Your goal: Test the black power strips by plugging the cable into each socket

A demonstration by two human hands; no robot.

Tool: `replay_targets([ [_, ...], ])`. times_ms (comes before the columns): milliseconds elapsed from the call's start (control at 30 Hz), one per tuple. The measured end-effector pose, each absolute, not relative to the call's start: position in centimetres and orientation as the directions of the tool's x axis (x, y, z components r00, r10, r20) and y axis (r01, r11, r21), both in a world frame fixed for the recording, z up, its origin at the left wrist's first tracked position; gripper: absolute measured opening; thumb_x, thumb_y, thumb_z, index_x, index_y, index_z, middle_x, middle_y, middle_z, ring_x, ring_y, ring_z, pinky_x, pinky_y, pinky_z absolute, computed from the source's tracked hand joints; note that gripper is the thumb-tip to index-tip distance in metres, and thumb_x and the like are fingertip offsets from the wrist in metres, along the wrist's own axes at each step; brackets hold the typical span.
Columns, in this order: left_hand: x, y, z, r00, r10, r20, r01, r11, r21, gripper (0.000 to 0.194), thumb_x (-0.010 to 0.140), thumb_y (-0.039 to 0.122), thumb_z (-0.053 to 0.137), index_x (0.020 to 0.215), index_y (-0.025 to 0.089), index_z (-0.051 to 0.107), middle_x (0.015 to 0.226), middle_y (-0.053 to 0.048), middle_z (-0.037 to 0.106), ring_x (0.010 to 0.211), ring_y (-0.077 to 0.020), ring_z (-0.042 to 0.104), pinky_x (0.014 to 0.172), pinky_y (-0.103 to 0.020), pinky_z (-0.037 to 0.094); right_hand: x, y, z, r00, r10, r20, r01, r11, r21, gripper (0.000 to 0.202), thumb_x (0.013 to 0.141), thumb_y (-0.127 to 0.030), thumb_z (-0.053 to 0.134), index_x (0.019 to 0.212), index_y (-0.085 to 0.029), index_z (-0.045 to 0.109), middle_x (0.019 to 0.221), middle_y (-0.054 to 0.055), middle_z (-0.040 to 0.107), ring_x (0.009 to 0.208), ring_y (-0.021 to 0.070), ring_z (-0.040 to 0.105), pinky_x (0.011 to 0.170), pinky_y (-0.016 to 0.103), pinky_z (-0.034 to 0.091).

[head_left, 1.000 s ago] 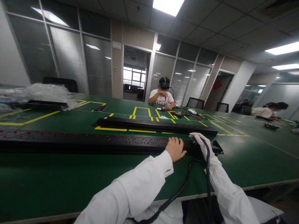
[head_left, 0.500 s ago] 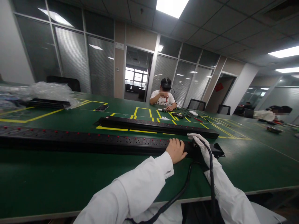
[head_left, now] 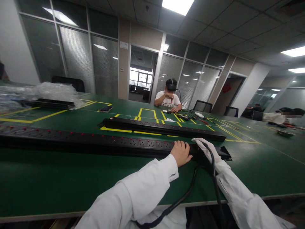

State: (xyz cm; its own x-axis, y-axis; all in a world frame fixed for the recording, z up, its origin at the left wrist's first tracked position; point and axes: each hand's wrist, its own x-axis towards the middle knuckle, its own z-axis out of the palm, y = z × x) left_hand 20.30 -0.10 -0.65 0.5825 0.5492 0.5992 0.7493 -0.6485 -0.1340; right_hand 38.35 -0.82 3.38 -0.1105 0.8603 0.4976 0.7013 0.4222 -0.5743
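Observation:
A long black power strip with a row of sockets and small red parts lies across the near side of the green table. My left hand, bare, has its fingers wrapped over the strip near its right end. Just right of it, my right hand, in a white glove, lies against the strip's end where a thick black cable comes out. Its fingertips reach past the strip's far edge, and its grip on the cable is partly hidden. Behind lies a second black power strip, touched by neither hand.
The green table carries yellow tape outlines. Clear plastic wrapping covers black parts at the left, near a phone. A person sits opposite, beside tangled cables. A small device lies at the right.
The view has shifted slightly, moving the scene a little to the right. Both hands stay at the right end of the near power strip.

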Motion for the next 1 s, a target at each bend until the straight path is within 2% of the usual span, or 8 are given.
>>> replay_targets([
  [267,20.2,-0.2,-0.5,0.586,0.560,0.585,0.747,-0.653,-0.123,0.058,0.082,0.048,0.034,0.119,0.004,0.039,0.108,-0.022,0.050,0.097,-0.0329,0.047,0.080,-0.045,0.032,38.2,-1.1,2.9,-0.094,0.845,0.526,0.698,0.433,-0.571,0.033,0.083,-0.044,0.043,0.107,-0.025,0.057,0.107,0.003,0.061,0.100,0.0205,0.055,0.089,0.034,0.041],
  [433,20.2,-0.2,-0.5,0.587,0.559,0.586,0.750,-0.648,-0.133,0.057,0.082,0.048,0.034,0.119,0.004,0.039,0.107,-0.022,0.051,0.097,-0.0325,0.047,0.080,-0.045,0.032,38.5,-1.0,3.1,-0.064,0.881,0.469,0.666,0.388,-0.637,0.038,0.083,-0.047,0.041,0.108,-0.023,0.056,0.100,0.005,0.064,0.089,0.0206,0.059,0.079,0.033,0.046],
  [767,20.2,-0.3,-0.4,0.583,0.577,0.572,0.752,-0.650,-0.110,0.057,0.081,0.048,0.039,0.119,0.006,0.039,0.108,-0.022,0.050,0.098,-0.0327,0.046,0.080,-0.045,0.032,37.9,-2.5,1.5,-0.062,0.795,0.603,0.757,0.432,-0.490,0.038,0.083,-0.043,0.042,0.113,-0.024,0.055,0.113,0.003,0.058,0.105,0.0223,0.053,0.095,0.038,0.038],
  [1000,20.2,-0.3,-0.5,0.583,0.562,0.587,0.751,-0.648,-0.125,0.057,0.082,0.047,0.037,0.120,0.005,0.039,0.109,-0.022,0.051,0.100,-0.0331,0.046,0.081,-0.045,0.032,37.7,-2.6,1.5,-0.033,0.784,0.619,0.764,0.419,-0.490,0.034,0.083,-0.040,0.042,0.111,-0.025,0.056,0.109,0.003,0.060,0.102,0.0213,0.055,0.094,0.037,0.039],
])
